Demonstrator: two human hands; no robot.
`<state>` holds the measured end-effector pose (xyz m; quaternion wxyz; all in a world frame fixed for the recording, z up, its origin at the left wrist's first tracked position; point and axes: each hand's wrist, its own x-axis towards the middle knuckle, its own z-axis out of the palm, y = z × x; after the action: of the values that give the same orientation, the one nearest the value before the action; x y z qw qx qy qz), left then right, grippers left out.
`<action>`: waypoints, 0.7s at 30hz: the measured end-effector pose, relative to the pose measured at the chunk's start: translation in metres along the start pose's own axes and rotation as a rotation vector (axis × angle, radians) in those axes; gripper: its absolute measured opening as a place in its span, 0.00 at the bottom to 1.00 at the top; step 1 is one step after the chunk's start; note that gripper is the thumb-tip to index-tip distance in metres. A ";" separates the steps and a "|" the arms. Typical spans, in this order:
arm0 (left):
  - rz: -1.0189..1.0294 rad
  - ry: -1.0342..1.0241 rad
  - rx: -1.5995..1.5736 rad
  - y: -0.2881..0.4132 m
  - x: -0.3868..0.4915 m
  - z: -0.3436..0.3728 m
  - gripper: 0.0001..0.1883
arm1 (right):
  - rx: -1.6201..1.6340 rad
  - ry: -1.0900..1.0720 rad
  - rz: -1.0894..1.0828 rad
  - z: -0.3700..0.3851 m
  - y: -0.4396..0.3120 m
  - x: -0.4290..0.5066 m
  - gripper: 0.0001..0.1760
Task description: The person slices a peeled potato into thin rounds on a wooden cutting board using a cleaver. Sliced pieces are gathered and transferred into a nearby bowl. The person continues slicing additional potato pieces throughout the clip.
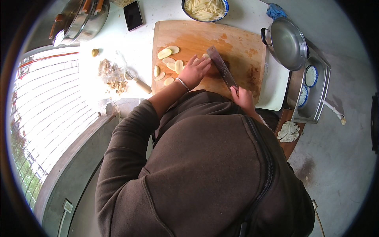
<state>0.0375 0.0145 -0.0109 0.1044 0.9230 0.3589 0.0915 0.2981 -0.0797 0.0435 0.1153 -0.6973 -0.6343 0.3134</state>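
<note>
My right hand [245, 99] grips the handle of a kitchen cleaver [222, 66], whose blade slants up and left across a wooden cutting board [245, 35]. Beside the blade's far end, my left hand [196, 69] presses its fingertips on pale potato slices [206, 56]; its palm hides part of what lies beneath. More oval potato slices [164, 53] are scattered on the board's left part, some overlapping. A blue-rimmed bowl [183, 11] of cut potato strips [204, 9] stands beyond the board's far edge. Wet patches mark the board.
Left on the table lie a phone [133, 16], a small potato [94, 52], a peeler [139, 83] and peelings on plastic [114, 77]. Steel pots [91, 28] stand far left. At right are a steel pan [287, 44], a blue cloth [276, 11] and a sink [315, 102] with bowls.
</note>
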 end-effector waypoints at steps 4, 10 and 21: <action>0.000 0.029 -0.006 0.000 0.000 0.001 0.20 | 0.004 -0.017 -0.002 -0.004 -0.002 0.001 0.22; -0.004 0.036 -0.023 0.000 0.000 0.001 0.20 | -0.105 -0.054 -0.020 -0.006 -0.006 0.004 0.22; -0.017 0.048 -0.076 -0.001 0.000 0.004 0.21 | -0.148 -0.053 0.026 0.008 -0.009 0.010 0.24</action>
<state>0.0384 0.0145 -0.0151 0.1317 0.9128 0.3652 0.1264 0.2861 -0.0711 0.0390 0.0424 -0.7036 -0.6494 0.2855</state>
